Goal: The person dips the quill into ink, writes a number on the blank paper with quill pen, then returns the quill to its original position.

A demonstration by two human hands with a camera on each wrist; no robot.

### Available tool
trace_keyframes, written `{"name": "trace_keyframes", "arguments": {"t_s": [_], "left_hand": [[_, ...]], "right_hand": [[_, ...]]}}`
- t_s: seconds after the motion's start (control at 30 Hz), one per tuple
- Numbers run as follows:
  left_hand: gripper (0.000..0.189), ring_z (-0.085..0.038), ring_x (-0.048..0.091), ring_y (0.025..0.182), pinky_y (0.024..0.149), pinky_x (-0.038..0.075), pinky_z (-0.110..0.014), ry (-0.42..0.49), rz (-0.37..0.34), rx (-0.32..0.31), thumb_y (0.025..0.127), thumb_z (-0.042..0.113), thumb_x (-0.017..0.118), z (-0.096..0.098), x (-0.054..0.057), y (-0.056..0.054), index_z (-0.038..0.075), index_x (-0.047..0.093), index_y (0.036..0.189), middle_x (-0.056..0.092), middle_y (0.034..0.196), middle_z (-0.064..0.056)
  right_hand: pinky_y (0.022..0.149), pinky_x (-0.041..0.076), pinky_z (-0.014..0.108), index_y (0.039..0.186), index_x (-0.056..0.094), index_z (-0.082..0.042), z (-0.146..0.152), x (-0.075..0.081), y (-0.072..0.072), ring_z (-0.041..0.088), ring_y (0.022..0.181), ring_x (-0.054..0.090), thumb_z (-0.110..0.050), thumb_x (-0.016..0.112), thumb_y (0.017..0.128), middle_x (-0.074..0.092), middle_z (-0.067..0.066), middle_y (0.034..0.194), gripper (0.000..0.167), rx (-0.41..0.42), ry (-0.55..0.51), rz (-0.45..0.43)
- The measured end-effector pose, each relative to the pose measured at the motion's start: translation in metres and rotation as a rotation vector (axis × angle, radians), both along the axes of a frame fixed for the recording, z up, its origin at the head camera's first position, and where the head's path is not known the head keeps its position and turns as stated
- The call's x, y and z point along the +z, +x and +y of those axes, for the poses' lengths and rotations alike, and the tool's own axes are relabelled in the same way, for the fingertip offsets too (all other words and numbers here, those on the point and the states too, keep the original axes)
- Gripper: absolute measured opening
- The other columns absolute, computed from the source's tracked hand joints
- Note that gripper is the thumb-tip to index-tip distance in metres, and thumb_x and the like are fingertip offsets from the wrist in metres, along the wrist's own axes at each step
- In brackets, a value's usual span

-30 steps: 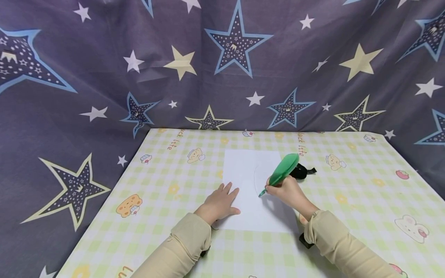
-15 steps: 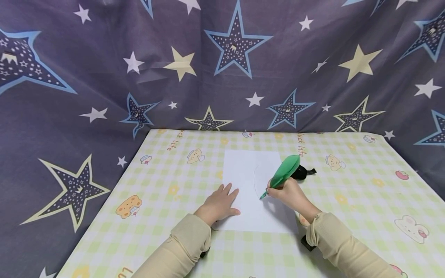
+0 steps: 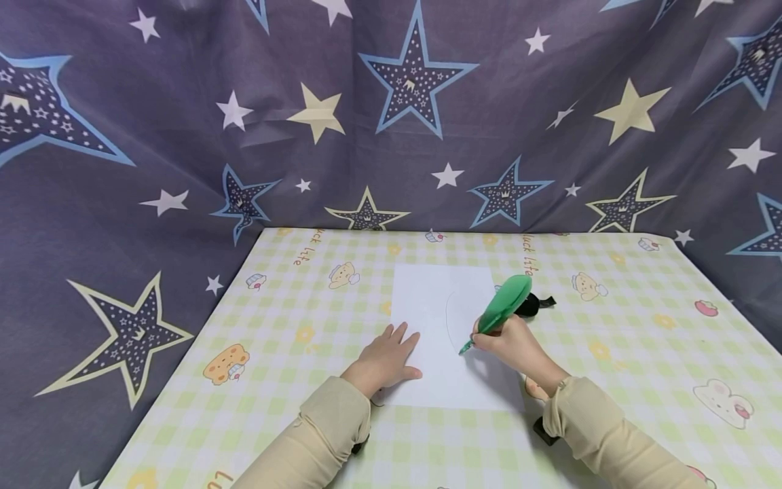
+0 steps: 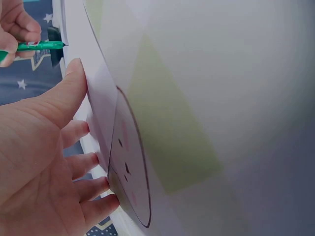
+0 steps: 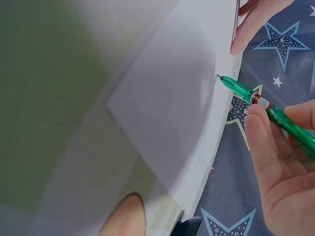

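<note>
A sheet of white paper lies on the patterned tablecloth, with a thin curved line drawn near its middle. My right hand pinches a green pen whose top is a broad green feather shape. The pen leans up to the right, its dark tip at the lower end of the curve. On the paper's lower left edge rests my left hand, fingers spread and straight. In the left wrist view the left thumb lies along the sheet, with the pen beyond it.
Behind the right hand lies a black object with a short strap, partly hidden. The tablecloth is green-checked with cartoon prints. A dark star-patterned curtain hangs behind and beside the table.
My right hand has moved slightly down and to the right with the pen, and the curved line has grown longer at its lower end. The left hand has stayed in place.
</note>
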State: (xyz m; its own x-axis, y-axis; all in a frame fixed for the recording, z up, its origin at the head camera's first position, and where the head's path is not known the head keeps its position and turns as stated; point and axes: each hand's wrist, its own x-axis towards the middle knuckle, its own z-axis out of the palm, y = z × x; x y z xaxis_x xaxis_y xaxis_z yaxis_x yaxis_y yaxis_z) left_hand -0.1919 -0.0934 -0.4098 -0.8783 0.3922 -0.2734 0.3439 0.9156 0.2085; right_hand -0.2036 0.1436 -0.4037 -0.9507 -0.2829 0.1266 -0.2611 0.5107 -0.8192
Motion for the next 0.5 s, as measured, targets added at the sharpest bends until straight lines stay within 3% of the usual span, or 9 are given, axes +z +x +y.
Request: {"name": "trace_keyframes", "arguments": {"t_s": [0.5], "left_hand": [[0.070,-0.034,0.017,0.135,0.107,0.023,-0.042,0.003,0.009,-0.009,0.087,0.044,0.058,-0.0012,-0.0016,0.0002,0.011,0.034,0.144,0.023,0.149,-0.014]], "right_hand": [[0.062,0.048,0.027,0.082,0.066,-0.001,0.0053,0.0014,0.0043,0.014,0.068,0.057,-0.005,0.066,0.082,0.065,0.002,0.074,0.004,-0.011,-0.019,-0.015]]}}
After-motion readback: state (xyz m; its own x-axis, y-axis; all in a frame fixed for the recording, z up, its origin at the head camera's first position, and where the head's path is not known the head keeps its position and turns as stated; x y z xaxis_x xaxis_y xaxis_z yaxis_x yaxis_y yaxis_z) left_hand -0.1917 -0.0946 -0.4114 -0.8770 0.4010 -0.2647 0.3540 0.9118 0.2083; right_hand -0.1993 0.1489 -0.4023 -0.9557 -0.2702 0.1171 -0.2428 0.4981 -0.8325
